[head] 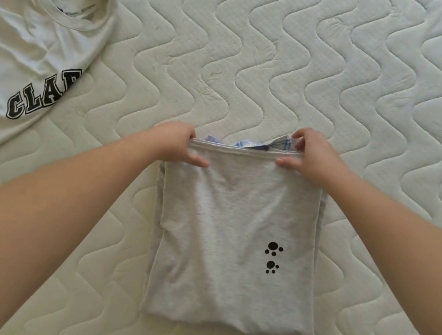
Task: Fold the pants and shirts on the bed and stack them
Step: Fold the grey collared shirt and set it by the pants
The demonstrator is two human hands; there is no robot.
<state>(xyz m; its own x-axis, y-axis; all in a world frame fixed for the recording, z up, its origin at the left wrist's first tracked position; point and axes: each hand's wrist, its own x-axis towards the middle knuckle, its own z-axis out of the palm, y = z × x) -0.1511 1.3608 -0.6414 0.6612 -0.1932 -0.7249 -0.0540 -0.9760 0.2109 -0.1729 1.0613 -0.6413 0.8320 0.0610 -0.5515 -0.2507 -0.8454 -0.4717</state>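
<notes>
Two garments share the quilted bed [263, 56], which fills the whole view. Largest of them is the white shirt [24, 38], lying rumpled and unfolded at the far left, well apart from the work, its black lettering partly showing. Nearer the person, in the middle, sits the grey shirt [233, 243], already folded to a neat rectangle with small black paw prints on its right side. Under its far edge peeks a blue plaid garment [250, 144], so the grey piece seems to be going onto a stack.

Smallest are the hands. The left hand [180, 142] pinches the far left corner of the grey shirt's hem, and the right hand [313, 157] pinches the far right corner, fingers curled over the edge, thumbs on top. Both arms reach over the folded cloth, so the shirt lies mostly below and between the forearms.

Judging the risk: if the hem is drawn unevenly, the fold may skew or the plaid layer beneath may bunch and drag out. Letting go early could let the soft jersey slump and spoil the stack's edge.
</notes>
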